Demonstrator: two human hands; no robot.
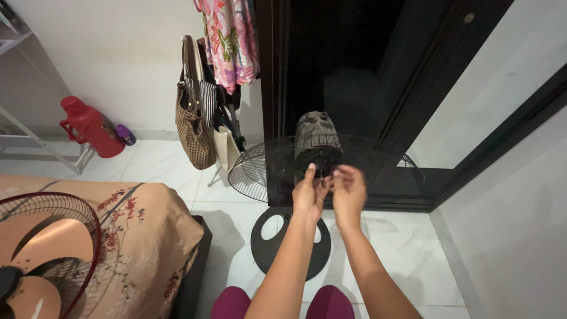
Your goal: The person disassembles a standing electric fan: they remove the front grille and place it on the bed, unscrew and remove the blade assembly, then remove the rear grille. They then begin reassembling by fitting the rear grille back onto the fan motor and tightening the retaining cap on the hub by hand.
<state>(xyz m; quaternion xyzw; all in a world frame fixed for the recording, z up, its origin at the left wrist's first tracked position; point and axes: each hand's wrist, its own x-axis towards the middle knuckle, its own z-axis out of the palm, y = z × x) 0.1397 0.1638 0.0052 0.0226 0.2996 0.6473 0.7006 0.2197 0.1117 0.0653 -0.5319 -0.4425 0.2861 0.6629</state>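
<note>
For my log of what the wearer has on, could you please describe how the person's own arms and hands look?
Both forearms are bare, with no sleeves in view. The left hand and right hand wear no gloves; no rings, watch or bracelets can be made out, though the fingers are slightly blurred. Magenta trouser knees show below the arms.

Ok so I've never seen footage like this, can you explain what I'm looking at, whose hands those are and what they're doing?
This is one picture from a camera worn on a person's head, looking down at their own two bare hands. The left hand and right hand meet at the middle of a standing fan with its front cover off, so the wire rear guard shows. Whether the fingers grip anything is too blurred to tell. The fan's round black base sits on the white tiled floor. Another fan guard lies on a floral cloth at left.
</note>
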